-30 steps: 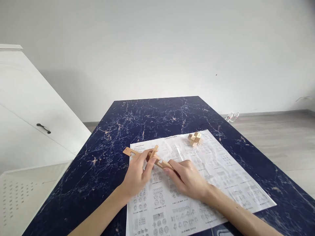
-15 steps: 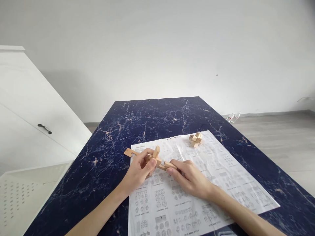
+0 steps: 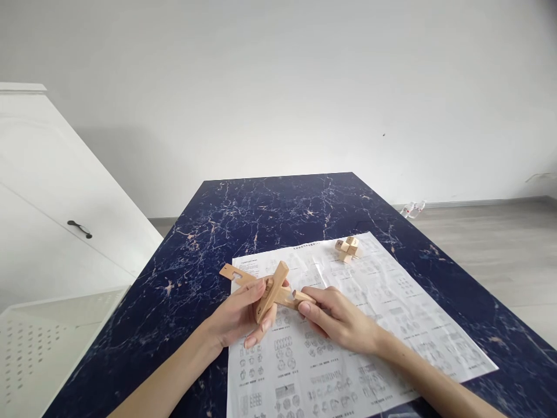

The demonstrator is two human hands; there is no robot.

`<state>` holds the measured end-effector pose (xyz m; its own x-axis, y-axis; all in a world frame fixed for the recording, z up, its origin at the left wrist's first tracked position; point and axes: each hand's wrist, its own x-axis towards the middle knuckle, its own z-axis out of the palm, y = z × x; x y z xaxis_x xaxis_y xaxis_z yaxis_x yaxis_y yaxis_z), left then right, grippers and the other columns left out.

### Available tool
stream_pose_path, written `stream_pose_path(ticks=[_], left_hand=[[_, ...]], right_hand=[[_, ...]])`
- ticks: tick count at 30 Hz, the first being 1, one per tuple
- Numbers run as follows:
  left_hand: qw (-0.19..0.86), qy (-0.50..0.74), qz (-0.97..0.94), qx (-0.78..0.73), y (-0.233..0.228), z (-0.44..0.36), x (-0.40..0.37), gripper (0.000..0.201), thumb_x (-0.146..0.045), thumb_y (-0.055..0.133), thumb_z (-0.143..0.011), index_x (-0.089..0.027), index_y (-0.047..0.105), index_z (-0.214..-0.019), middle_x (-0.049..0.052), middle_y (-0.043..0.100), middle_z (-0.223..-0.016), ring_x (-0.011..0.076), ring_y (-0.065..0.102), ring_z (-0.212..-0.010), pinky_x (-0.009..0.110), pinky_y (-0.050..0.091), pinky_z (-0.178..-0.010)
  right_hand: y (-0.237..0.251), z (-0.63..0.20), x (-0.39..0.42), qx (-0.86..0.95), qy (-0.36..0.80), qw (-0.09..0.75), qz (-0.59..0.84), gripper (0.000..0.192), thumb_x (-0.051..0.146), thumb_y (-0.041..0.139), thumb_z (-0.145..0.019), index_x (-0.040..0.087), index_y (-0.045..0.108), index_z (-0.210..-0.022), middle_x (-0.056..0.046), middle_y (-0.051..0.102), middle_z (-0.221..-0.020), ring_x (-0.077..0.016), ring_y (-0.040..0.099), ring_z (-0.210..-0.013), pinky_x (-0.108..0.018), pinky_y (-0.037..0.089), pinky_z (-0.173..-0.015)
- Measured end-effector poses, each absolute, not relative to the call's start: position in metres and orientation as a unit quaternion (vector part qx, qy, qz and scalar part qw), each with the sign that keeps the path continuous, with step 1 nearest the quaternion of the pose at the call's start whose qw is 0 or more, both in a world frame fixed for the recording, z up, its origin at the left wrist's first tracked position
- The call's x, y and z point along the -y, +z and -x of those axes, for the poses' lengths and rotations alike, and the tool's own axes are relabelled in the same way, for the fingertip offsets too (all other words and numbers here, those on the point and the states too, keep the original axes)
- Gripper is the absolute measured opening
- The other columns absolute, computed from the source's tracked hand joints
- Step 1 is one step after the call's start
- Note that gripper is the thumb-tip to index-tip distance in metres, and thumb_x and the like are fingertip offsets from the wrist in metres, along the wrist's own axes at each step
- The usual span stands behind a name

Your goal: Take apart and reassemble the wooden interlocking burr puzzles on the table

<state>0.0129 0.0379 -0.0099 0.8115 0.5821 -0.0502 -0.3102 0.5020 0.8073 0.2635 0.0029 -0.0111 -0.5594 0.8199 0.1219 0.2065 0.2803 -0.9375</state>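
Note:
My left hand (image 3: 239, 310) is closed round a pale wooden puzzle bar (image 3: 273, 290) with a dark numeral near its lower end; the bar slants up and away. Behind its fingers the other joined wood is partly hidden. My right hand (image 3: 339, 316) pinches a notched wooden piece (image 3: 300, 296) that reaches left and meets the bar. A flat wooden piece with a cut-out (image 3: 228, 271) sticks out beyond the left fingers; whether it joins the other pieces I cannot tell.
Under the hands lies a printed instruction sheet (image 3: 378, 325) on the dark blue marbled table (image 3: 270, 209). An assembled wooden block puzzle (image 3: 348, 248) sits near its far edge. A white cabinet (image 3: 52, 174) stands left, and clear bottles (image 3: 412, 209) are on the floor at right.
The bar in my left hand has tilted from pointing up to lying slantwise, showing its numeral. My left fingers have shifted and opened out below it. My right hand has barely moved.

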Motion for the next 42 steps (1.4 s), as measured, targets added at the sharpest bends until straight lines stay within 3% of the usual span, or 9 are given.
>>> stream_pose_path(ticks=[10,16,22,28,32,36,39,42], left_hand=[[0.861,0.261,-0.412,-0.146,-0.018,-0.012,-0.038,0.048,-0.058,0.067,-0.101,-0.018,0.071,-0.128,0.000,0.072,-0.062,0.0084,0.051,-0.029,0.016,0.031,-0.029],[0.855,0.308,-0.380,-0.170,-0.021,-0.012,-0.037,0.032,-0.044,0.065,-0.105,-0.017,0.076,-0.117,-0.007,0.056,-0.045,0.0055,0.038,-0.026,0.014,0.040,-0.034],[0.859,0.312,-0.383,-0.131,-0.017,-0.016,-0.035,0.031,-0.043,0.062,-0.107,-0.021,0.074,-0.124,-0.007,0.057,-0.051,0.0062,0.045,-0.030,0.015,0.049,-0.041],[0.829,0.371,-0.361,-0.215,-0.009,-0.018,-0.038,0.034,-0.050,0.063,-0.105,-0.025,0.070,-0.128,-0.008,0.060,-0.062,0.0046,0.044,-0.032,0.016,0.043,-0.039],[0.745,0.414,-0.433,-0.293,0.005,-0.023,-0.043,0.027,-0.047,0.060,-0.107,-0.022,0.068,-0.112,-0.005,0.064,-0.072,0.0055,0.049,-0.040,0.020,0.045,-0.048],[0.577,0.439,-0.540,-0.427,0.017,-0.022,-0.044,0.036,-0.052,0.059,-0.106,-0.018,0.068,-0.094,0.002,0.070,-0.086,0.0137,0.064,-0.070,0.025,0.051,-0.069],[0.441,0.415,-0.585,-0.539,0.027,-0.016,-0.043,0.043,-0.061,0.064,-0.099,-0.019,0.073,-0.098,0.006,0.075,-0.100,0.0217,0.069,-0.092,0.027,0.051,-0.076],[0.403,0.364,-0.619,-0.567,0.038,-0.003,-0.042,0.050,-0.067,0.060,-0.099,-0.021,0.076,-0.107,0.006,0.077,-0.100,0.0258,0.072,-0.095,0.029,0.052,-0.075]], right_hand=[[-0.012,-0.263,0.000,0.749,0.471,0.310,0.348,0.046,0.053,0.043,-0.113,0.023,0.041,-0.078,0.005,0.047,-0.062,-0.0109,0.041,-0.052,-0.027,0.032,-0.053],[-0.016,-0.264,-0.003,0.749,0.464,0.314,0.354,0.049,0.056,0.044,-0.112,0.023,0.038,-0.076,0.006,0.038,-0.064,-0.0109,0.034,-0.054,-0.028,0.028,-0.052],[-0.016,-0.267,-0.005,0.741,0.469,0.318,0.360,0.048,0.055,0.045,-0.112,0.023,0.041,-0.076,0.005,0.045,-0.062,-0.0111,0.037,-0.053,-0.029,0.029,-0.053],[-0.017,-0.269,-0.008,0.715,0.479,0.323,0.394,0.049,0.058,0.043,-0.112,0.022,0.053,-0.082,0.004,0.050,-0.061,-0.0124,0.041,-0.053,-0.029,0.031,-0.053],[-0.018,-0.269,-0.011,0.682,0.473,0.335,0.447,0.053,0.065,0.040,-0.111,0.022,0.055,-0.083,0.004,0.050,-0.060,-0.0131,0.041,-0.052,-0.030,0.033,-0.054],[-0.018,-0.266,-0.011,0.681,0.464,0.321,0.466,0.056,0.065,0.034,-0.112,0.022,0.056,-0.085,0.004,0.050,-0.058,-0.0142,0.043,-0.052,-0.031,0.036,-0.057],[-0.018,-0.263,-0.010,0.693,0.455,0.312,0.463,0.053,0.062,0.033,-0.113,0.023,0.055,-0.084,0.003,0.051,-0.059,-0.0157,0.046,-0.053,-0.032,0.038,-0.059],[-0.017,-0.261,-0.010,0.703,0.442,0.306,0.465,0.049,0.056,0.035,-0.113,0.024,0.049,-0.079,0.003,0.051,-0.060,-0.0164,0.047,-0.054,-0.032,0.038,-0.059]])
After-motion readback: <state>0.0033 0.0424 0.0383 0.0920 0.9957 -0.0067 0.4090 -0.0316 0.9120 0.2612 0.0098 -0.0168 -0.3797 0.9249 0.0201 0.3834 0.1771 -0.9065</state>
